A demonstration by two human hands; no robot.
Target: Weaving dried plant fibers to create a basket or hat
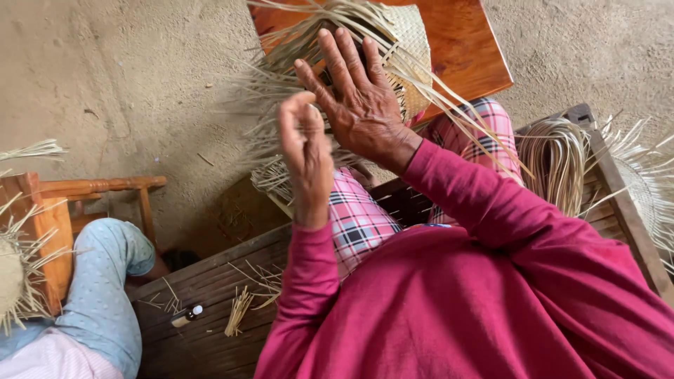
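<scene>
The right hand (358,95) is spread flat, with its fingers wide apart. It lies on top of the woven straw piece (407,42), which sits on a small brown wooden table (477,49). Long loose straw strands (281,91) stick out from the woven piece on all sides. Some hang down below it, over the person's lap.

The left hand (305,158) is just below the woven piece and close beside the right hand. It is raised, with the thumb and first finger curled toward each other. It seems to pinch a thin strand, but the strand is too fine to tell for sure.

The person wears a dark pink long-sleeved top and pink checked trousers (358,217), and sits on a dark wooden bench (203,302). A bunch of straw (554,158) lies on the bench, to the lower right of the woven piece. Short straw bits (239,309) and a small bottle (188,316) lie on the bench, far below the woven piece. Another person in light blue trousers (105,281) sits far to the lower left of it, next to a wooden chair (91,189).
</scene>
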